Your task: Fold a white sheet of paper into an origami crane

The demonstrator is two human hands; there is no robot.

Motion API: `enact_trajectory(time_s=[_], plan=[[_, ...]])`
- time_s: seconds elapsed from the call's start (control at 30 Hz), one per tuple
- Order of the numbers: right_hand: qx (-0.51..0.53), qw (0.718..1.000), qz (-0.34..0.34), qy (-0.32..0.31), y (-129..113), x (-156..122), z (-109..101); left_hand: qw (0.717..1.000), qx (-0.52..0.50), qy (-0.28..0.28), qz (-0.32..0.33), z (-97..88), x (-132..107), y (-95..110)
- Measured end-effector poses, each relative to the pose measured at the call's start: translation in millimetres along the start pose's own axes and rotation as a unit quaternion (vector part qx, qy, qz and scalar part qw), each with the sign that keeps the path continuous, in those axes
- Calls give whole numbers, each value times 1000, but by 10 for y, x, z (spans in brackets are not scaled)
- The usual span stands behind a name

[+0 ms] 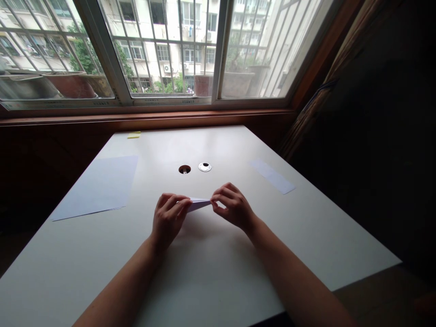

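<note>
A small folded piece of white paper (199,205) is held up between both hands over the middle of the table, narrowing to a point on the right. My left hand (170,215) is closed on its wider left end, thumb and fingers pinching it. At the pointed right end, the fingertips of my right hand (233,205) pinch the tip. The part of the paper behind my left fingers is hidden. A soft shadow lies on the tabletop under the hands.
The white table (211,281) carries paper sheets (98,184) on the left, a paper strip (272,176) on the right and yellow sticky notes (134,135) at the far edge. A round cable hole (184,169) sits beside its loose-looking cover (205,167). A barred window (166,50) stands behind.
</note>
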State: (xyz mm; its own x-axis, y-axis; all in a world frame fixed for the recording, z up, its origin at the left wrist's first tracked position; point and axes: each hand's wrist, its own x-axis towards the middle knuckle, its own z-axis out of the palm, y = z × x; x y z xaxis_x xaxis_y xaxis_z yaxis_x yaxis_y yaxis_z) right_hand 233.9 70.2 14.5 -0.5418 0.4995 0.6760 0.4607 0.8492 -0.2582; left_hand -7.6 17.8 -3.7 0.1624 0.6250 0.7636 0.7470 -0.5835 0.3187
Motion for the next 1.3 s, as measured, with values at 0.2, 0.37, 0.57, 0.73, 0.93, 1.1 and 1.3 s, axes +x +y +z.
enact_trajectory(time_s=[0.2, 0.37, 0.57, 0.73, 0.93, 1.1, 1.3], plan=[[-7, 1000, 2, -4, 48, -6, -61, 1000, 0, 10, -9, 4, -4, -27], [-14, 1000, 6, -4, 104, -20, -103, 1000, -1, 10, -13, -9, 2, -45], [-10, 999, 32, 35, 189, -58, -150, 1000, 3, 22, -21, -15, 13, -61], [-3, 1000, 3, 26, 111, -38, -78, 1000, 4, 19, 4, -18, 25, -32], [-32, 999, -33, -1, -22, 12, 50, 999, 9, -2, 38, -27, 30, 1], [-64, 997, -50, -11, -78, 20, 77, 997, 35, -27, 70, -44, 42, 20], [-101, 990, -90, -32, -188, 57, 74, 993, 69, -44, 86, -59, 46, 66]])
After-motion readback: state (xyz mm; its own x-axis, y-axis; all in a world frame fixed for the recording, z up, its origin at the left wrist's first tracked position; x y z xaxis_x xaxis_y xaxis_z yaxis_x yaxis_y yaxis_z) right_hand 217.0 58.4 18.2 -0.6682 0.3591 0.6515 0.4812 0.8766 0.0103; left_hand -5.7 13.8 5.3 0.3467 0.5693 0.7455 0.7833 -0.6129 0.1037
